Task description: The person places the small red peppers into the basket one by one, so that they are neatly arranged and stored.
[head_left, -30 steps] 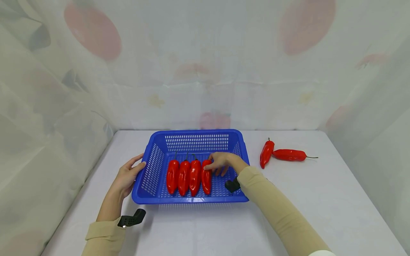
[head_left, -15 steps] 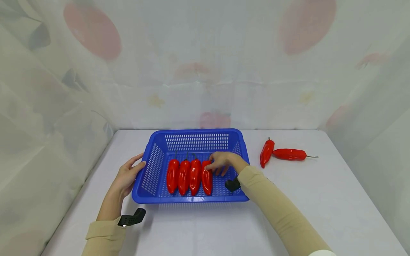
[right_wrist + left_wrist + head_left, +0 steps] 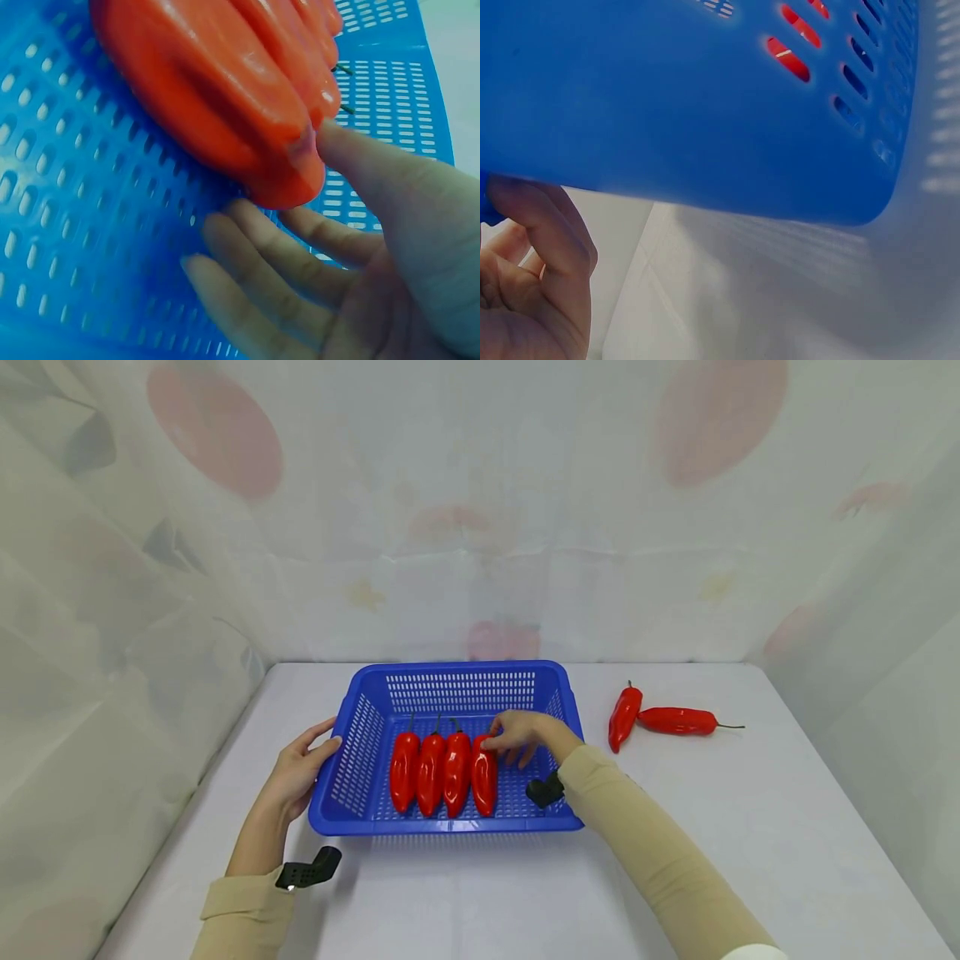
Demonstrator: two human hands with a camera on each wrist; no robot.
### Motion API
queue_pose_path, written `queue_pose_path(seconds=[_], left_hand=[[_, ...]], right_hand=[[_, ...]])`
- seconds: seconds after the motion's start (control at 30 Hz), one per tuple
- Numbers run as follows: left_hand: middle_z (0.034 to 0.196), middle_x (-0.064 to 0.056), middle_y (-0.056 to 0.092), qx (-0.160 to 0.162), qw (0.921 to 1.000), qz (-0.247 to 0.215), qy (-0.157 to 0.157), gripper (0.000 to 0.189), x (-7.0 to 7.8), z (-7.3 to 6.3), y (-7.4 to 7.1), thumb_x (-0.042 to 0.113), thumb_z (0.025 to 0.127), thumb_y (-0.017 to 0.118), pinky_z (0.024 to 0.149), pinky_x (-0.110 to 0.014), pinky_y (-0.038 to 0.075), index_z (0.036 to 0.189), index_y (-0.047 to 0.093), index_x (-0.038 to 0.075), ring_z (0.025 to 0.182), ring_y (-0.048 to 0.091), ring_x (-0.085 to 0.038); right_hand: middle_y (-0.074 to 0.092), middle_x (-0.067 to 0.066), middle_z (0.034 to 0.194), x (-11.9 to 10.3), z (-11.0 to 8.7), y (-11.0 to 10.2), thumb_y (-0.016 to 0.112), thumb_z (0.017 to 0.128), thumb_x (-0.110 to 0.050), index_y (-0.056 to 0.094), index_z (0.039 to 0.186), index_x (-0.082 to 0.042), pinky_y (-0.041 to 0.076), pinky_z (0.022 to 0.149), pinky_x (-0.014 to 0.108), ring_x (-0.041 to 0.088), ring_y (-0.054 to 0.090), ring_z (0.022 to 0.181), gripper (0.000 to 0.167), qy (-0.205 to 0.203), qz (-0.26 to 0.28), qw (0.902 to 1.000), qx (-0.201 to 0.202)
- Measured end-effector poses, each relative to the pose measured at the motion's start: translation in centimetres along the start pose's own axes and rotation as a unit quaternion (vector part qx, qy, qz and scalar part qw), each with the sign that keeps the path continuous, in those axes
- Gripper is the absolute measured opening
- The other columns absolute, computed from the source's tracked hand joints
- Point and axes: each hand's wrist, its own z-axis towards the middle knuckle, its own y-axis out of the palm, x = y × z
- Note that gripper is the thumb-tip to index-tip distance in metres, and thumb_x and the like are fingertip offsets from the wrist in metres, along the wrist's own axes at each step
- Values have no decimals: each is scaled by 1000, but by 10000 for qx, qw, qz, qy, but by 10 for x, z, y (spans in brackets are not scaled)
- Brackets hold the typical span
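Note:
A blue plastic basket (image 3: 352, 817) holds a row of several glossy red chili peppers, side by side with stems toward the back. My left hand (image 3: 294, 777) grips the basket's left rim; in the left wrist view its fingers (image 3: 555, 240) curl under the rim. Inside the basket, my right hand (image 3: 519, 733) pinches the stem end of the rightmost red pepper (image 3: 483, 785). The right wrist view has the thumb (image 3: 360, 154) against that red pepper (image 3: 202, 82) and the other fingers spread around its end, which hides the stem.
To the right of the basket lie two more red peppers on the white table, one pointing frontward (image 3: 625, 720) and one sideways (image 3: 678, 721). A patterned white sheet (image 3: 465, 593) stands behind the table and along both sides.
My right hand has risen slightly, and its thumb has slid up toward the pepper's stem end. The pepper shifted only a little. My left hand and the basket have stayed put.

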Motion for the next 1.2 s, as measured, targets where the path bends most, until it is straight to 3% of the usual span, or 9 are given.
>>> queue_pose_path(seconds=[0.4,0.73,0.97,1.2], left_hand=[[92,0,65,-17,10000,-62,9,60,0,1,0,25,95,52,69,-35,56,147,24,15,80,67,-16],[96,-2,66,-43,10000,-15,-11,60,-1,0,-2,26,95,52,70,-37,56,147,24,16,82,67,-17],[97,-3,65,-28,10000,28,5,60,-1,0,-1,25,95,51,70,-37,55,147,24,15,82,67,-18],[96,-2,66,-44,10000,-9,5,60,-2,1,-1,25,95,51,71,-37,55,147,24,15,83,68,-18]], right_hand=[[58,18,109,-6,-12,-14,57,91,-26,46,127,-2,55,72,40,30,63,93,45,-480,-289,9976,417],[62,20,94,-11,-20,-21,57,92,-26,46,127,-2,55,72,39,35,61,85,44,-1090,-642,9887,805],[63,14,95,-14,-29,-28,57,91,-28,50,124,-3,53,68,31,26,59,75,42,-1541,-1009,9759,1173],[63,12,108,-15,-43,-34,57,90,-30,52,123,-5,51,83,34,22,60,94,42,-1859,-1227,9605,1669]])
